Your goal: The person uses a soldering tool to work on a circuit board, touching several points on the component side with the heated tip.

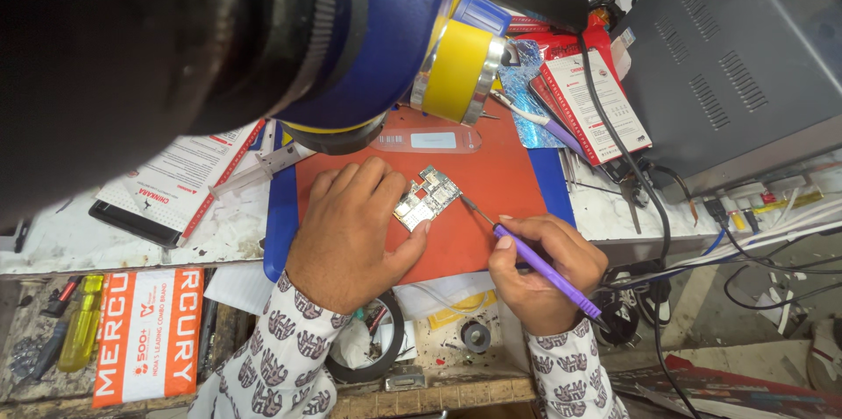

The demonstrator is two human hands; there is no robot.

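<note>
Small bare circuit board flat on the red-orange work mat, near the mat's middle, just below the yellow-and-blue microscope head looming from the far left. Left hand spread over the board's left side, fingers curled narrow, thumb and fingertips pinning its near-left edge to the mat. Right hand closed in a pen grip around a purple-handled soldering tool, thin dark tip angled up-left to the board's right edge, touching or just short of it, hard to tell which. Judged from looks: board light, stiff and thin, likely fragile, packed with tiny metal shields and parts; best held by the bare edges and corners, never pressed on the component faces; prone to sliding on the mat unless pinned. Red-and-white printed packets far right of the mat, grey ventilated metal box beyond them, black cable trailing down the right. Yellow-handled screwdriver and orange printed card near left, a roll of black tape near the left wrist.
</note>
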